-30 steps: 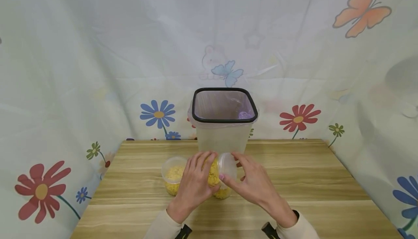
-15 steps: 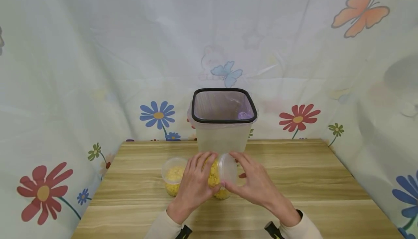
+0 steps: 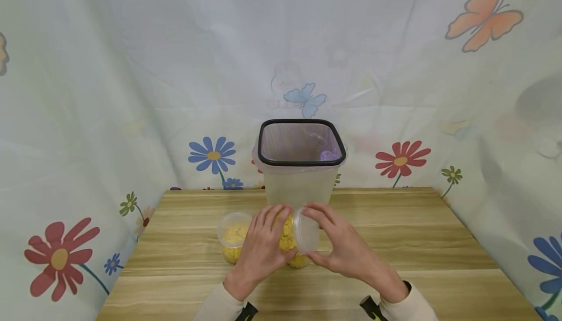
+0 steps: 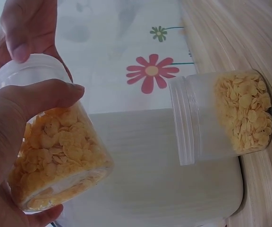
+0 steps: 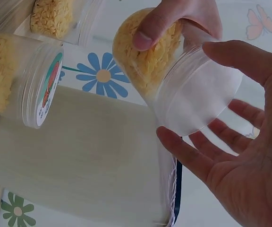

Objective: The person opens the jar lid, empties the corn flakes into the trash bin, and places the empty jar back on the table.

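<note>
Hands (image 3: 262, 244) (image 3: 344, 245) grip a tilted jar (image 4: 65, 146) and, seemingly, its lid (image 5: 202, 99).

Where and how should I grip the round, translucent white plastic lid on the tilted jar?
Probably best with thumb and fingers across the lid, on opposite edges of its rim, coming from the right. The round, clear plastic jar of yellow flakes is tipped so the lid faces right, and the left hand holds the jar's body.
</note>
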A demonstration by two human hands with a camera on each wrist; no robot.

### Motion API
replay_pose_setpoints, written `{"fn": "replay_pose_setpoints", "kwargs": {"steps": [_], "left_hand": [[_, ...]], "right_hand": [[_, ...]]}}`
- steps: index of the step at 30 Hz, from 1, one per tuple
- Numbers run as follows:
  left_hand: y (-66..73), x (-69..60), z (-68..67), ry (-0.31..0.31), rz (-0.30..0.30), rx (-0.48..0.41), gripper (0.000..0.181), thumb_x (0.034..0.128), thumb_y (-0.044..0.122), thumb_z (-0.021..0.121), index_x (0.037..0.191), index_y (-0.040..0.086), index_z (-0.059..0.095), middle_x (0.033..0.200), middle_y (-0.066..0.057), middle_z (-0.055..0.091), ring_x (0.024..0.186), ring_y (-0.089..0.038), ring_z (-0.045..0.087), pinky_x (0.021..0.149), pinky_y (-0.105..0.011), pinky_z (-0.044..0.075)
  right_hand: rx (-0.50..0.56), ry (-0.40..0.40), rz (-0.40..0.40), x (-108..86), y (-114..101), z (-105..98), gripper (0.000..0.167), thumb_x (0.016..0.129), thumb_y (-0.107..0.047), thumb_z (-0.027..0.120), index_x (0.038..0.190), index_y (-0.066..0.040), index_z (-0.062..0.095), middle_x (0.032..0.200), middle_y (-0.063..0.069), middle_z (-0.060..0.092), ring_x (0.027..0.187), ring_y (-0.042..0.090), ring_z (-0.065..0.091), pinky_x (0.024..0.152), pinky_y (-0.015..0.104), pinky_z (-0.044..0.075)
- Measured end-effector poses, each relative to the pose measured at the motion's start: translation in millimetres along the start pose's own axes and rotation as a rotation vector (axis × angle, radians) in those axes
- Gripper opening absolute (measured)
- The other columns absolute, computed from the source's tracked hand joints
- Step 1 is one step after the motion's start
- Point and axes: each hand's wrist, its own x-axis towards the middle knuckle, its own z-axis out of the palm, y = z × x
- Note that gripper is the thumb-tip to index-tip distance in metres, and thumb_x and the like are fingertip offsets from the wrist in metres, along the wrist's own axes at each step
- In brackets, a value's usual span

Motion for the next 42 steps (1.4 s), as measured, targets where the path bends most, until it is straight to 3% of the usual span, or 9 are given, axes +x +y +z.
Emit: {"fn": "replay_pose_setpoints", "kwargs": {"steps": [5, 9, 12, 18, 24, 27, 29, 37, 42], "left_hand": [[-0.3, 0.1, 0.5, 0.01, 0.001, -0.005, 0.1, 0.0531, 0.043, 0.094, 0.138, 0.014, 0.048, 0.133, -0.004, 0.055, 0.121, -0.025, 0.053, 0.1, -0.042, 0.048], [-0.1, 0.0, 0.7, 0.012, -0.001, -0.012, 0.1, 0.053, 0.043, 0.094, 0.138, 0.014, 0.049, 0.133, -0.004, 0.055, 0.121, -0.025, 0.053, 0.1, -0.042, 0.048], [-0.1, 0.1, 0.7, 0.013, -0.006, -0.019, 0.099, 0.0532, 0.042, 0.094, 0.137, 0.014, 0.049, 0.133, -0.004, 0.055, 0.121, -0.025, 0.052, 0.1, -0.042, 0.048], [-0.1, 0.0, 0.0, 0.019, -0.014, -0.022, 0.101, 0.0524, 0.04, 0.094, 0.138, 0.014, 0.048, 0.133, -0.005, 0.055, 0.121, -0.025, 0.053, 0.101, -0.042, 0.048], [-0.1, 0.6, 0.0, 0.034, -0.012, -0.034, 0.101, 0.0518, 0.041, 0.095, 0.138, 0.013, 0.05, 0.134, -0.004, 0.055, 0.121, -0.025, 0.053, 0.101, -0.042, 0.048], [0.2, 0.3, -0.9, 0.023, -0.02, -0.036, 0.101, 0.053, 0.042, 0.094, 0.139, 0.014, 0.048, 0.135, -0.004, 0.055, 0.122, -0.025, 0.052, 0.102, -0.042, 0.047], [0.4, -0.2, -1.4, 0.012, -0.027, -0.04, 0.101, 0.0539, 0.041, 0.094, 0.14, 0.014, 0.047, 0.135, -0.004, 0.054, 0.123, -0.024, 0.051, 0.103, -0.042, 0.047], [0.2, -0.9, -1.3, -0.003, -0.026, -0.034, 0.098, 0.058, 0.041, 0.092, 0.14, 0.015, 0.046, 0.136, -0.003, 0.053, 0.123, -0.024, 0.05, 0.103, -0.042, 0.046], [0.5, -1.2, -1.7, -0.003, -0.022, -0.031, 0.096, 0.0592, 0.041, 0.091, 0.14, 0.015, 0.046, 0.136, -0.004, 0.053, 0.123, -0.024, 0.05, 0.103, -0.042, 0.046]], "right_hand": [[-0.048, 0.007, -0.098, 0.3, 3.3, 1.0, 0.093, 0.058, -0.007, 0.092, 0.139, -0.012, 0.047, 0.143, 0.01, 0.046, 0.127, 0.027, 0.051, 0.092, 0.046, 0.055], [-0.037, -0.017, -0.084, -0.7, 1.8, 0.4, 0.092, 0.06, -0.007, 0.09, 0.141, -0.013, 0.045, 0.147, 0.01, 0.043, 0.13, 0.027, 0.048, 0.094, 0.045, 0.055], [-0.018, -0.031, -0.05, -1.4, -1.0, -0.8, 0.092, 0.065, -0.017, 0.089, 0.144, -0.013, 0.043, 0.151, 0.011, 0.038, 0.132, 0.028, 0.047, 0.093, 0.046, 0.055], [-0.001, -0.026, 0.047, -1.7, -8.1, -4.5, 0.093, 0.075, -0.04, 0.082, 0.151, -0.019, 0.034, 0.157, 0.009, 0.031, 0.133, 0.03, 0.048, 0.093, 0.05, 0.054], [-0.005, 0.032, 0.129, 0.2, -14.2, -6.0, 0.089, 0.079, -0.041, 0.077, 0.152, -0.022, 0.032, 0.155, 0.008, 0.037, 0.134, 0.031, 0.047, 0.097, 0.055, 0.05], [-0.013, 0.055, 0.212, 1.6, -17.3, -4.9, 0.084, 0.081, -0.043, 0.074, 0.152, -0.024, 0.032, 0.153, 0.008, 0.041, 0.134, 0.034, 0.049, 0.098, 0.058, 0.049], [-0.017, 0.059, 0.276, 2.5, -20.0, -4.6, 0.081, 0.083, -0.046, 0.072, 0.152, -0.027, 0.033, 0.152, 0.007, 0.043, 0.129, 0.033, 0.053, 0.093, 0.053, 0.053], [-0.052, -0.083, 0.52, 9.9, -29.2, -3.4, 0.082, 0.084, -0.065, 0.062, 0.15, -0.023, 0.038, 0.139, 0.006, 0.057, 0.107, 0.023, 0.066, 0.083, 0.048, 0.053], [-0.062, -0.086, 0.539, 13.0, -27.8, 0.3, 0.077, 0.083, -0.064, 0.063, 0.145, -0.021, 0.046, 0.133, 0.005, 0.061, 0.095, 0.016, 0.066, 0.076, 0.039, 0.052]]}}
